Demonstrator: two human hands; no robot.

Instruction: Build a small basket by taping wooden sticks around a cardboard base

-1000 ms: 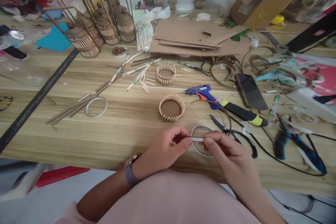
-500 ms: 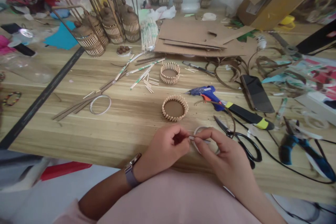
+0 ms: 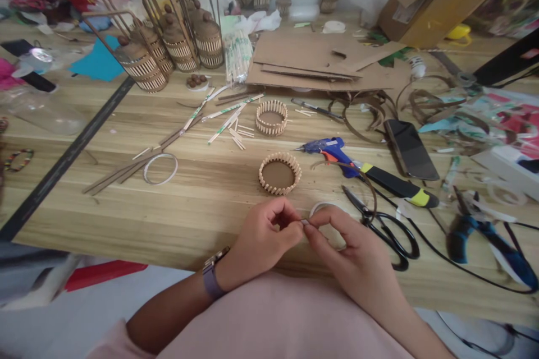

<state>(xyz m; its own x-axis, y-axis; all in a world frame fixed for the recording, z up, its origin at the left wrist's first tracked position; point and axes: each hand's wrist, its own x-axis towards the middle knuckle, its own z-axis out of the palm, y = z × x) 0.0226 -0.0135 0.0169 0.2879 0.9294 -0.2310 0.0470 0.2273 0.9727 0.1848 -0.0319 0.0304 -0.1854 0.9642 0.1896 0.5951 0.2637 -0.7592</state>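
Near the table's front edge, my left hand (image 3: 269, 230) and my right hand (image 3: 347, 241) meet, thumbs and fingertips pinched on a small thin strip (image 3: 305, 222). Most of that strip is covered by the fingers. A pale ring (image 3: 322, 206) lies partly hidden behind my right hand. Just beyond my hands stands a round tray of short wooden sticks (image 3: 280, 174) around a brown base. A second, similar stick-walled tray (image 3: 272, 118) is farther back. Black-handled scissors (image 3: 389, 233) lie right of my right hand, and a blue glue gun (image 3: 330, 148) rests above them.
Brown strips (image 3: 130, 169) and another white ring (image 3: 160, 169) lie at left. Lantern-shaped models (image 3: 181, 47) stand at back left, beside cardboard sheets (image 3: 307, 56). At right are a yellow-black cutter (image 3: 391, 185), a phone (image 3: 410, 148) and blue-handled pliers (image 3: 484, 235).
My right hand has shifted slightly left, bringing its fingertips closer to those of my left hand. Less of the strip shows between them. The things on the table stay where they were.
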